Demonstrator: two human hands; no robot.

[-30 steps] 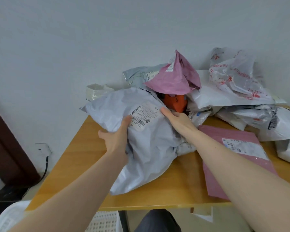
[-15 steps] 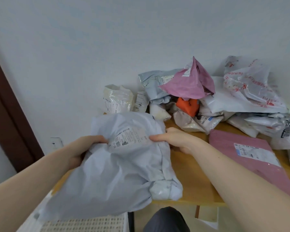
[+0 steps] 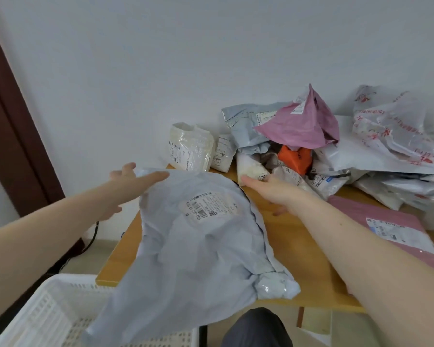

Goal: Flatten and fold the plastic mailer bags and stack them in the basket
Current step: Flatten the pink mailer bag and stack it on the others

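Note:
A crumpled grey mailer bag [image 3: 201,249] with a barcode label lies over the wooden table's [image 3: 301,249] front left corner. Its lower end hangs over the white perforated basket [image 3: 48,311]. My left hand [image 3: 132,184] is at the bag's top left corner, fingers straight, the index finger lying along the top edge. My right hand [image 3: 268,190] is stretched out flat just right of the bag's top right corner, and I cannot tell whether it touches the bag.
A pile of crumpled mailers [image 3: 298,126], pink, grey, white and orange, fills the back of the table against the wall. A flat pink mailer [image 3: 391,231] lies at the right. A dark door frame [image 3: 13,126] stands at the left. My knee [image 3: 256,326] is below the table edge.
Both hands gripped the grey bag's upper edge before; now their fingers are straightened at its top corners and the bag has dropped onto the table corner and over the basket.

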